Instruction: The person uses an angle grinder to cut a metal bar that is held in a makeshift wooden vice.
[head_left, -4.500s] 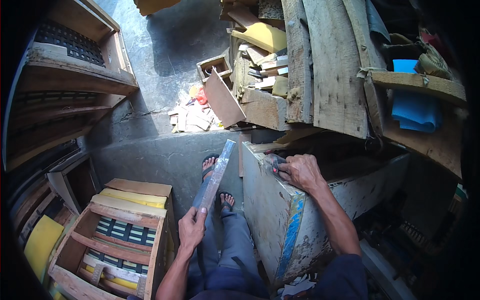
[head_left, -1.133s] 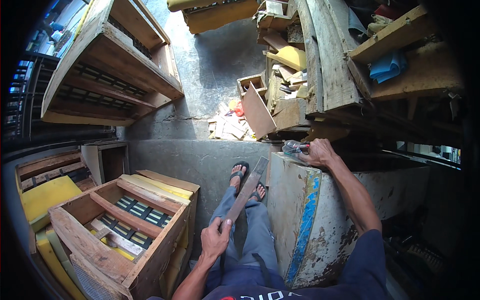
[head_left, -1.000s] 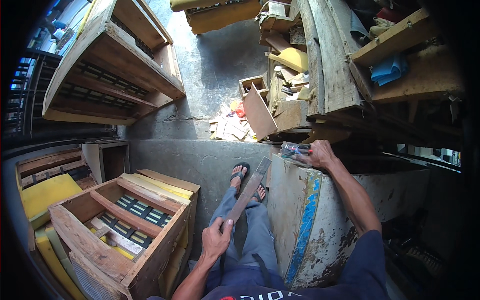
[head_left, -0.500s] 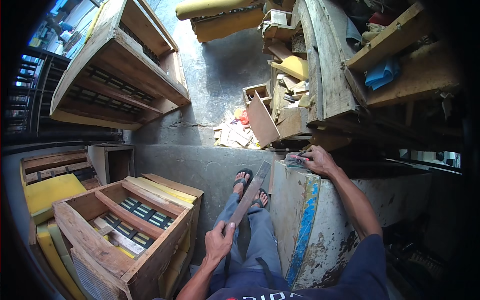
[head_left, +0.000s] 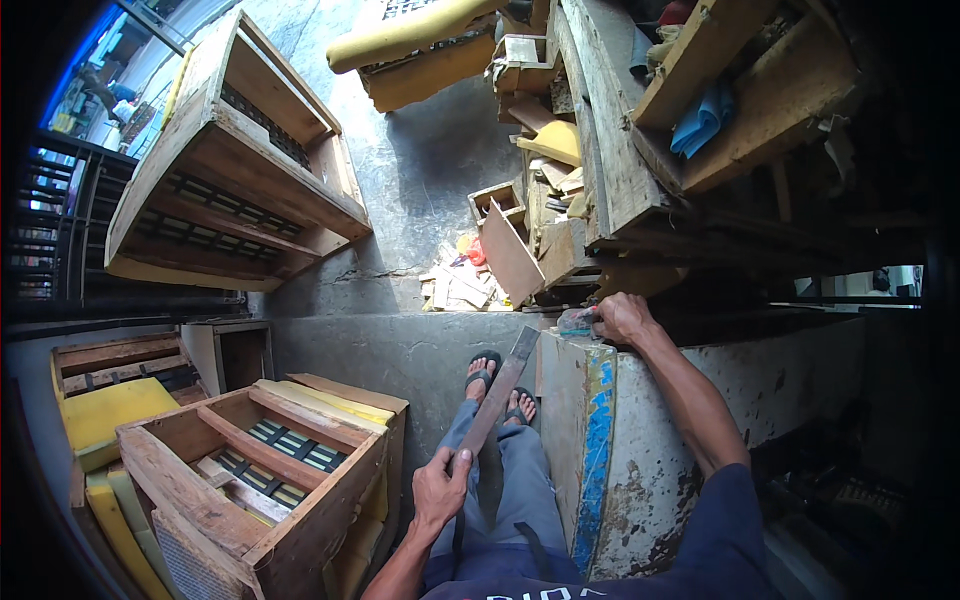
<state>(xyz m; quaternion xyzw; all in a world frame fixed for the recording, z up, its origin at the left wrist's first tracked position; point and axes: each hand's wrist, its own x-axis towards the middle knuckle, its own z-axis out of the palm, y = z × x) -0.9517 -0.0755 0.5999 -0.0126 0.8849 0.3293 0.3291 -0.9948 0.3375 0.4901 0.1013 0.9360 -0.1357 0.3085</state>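
With the clock face centred on the view, an open wooden frame [head_left: 190,500] with dark webbing is seen at 8 o'clock, and a larger wooden frame [head_left: 265,155] is tilted at 10 o'clock. Between 6 and 7 o'clock, a flat metal strip [head_left: 500,395] is gripped near its lower end by the left hand [head_left: 440,490], the thumb being laid along it. The strip is pointed toward 1 o'clock, over the person's legs, its far tip appearing just beside the painted box [head_left: 680,430] at 4 o'clock; whether the two are touching cannot be told. At 3 o'clock, a clear plastic pouch [head_left: 577,320] is seen on the box's near corner, under the curled fingers of the right hand [head_left: 627,320]; whether it is gripped or only touched cannot be made out.

The step in hand is judged to be a handling of the pouch by the right hand while the strip is held aside by the left. For the next move, a secure pinch on the thin plastic seems called for, with the strip held clear of the box edge.
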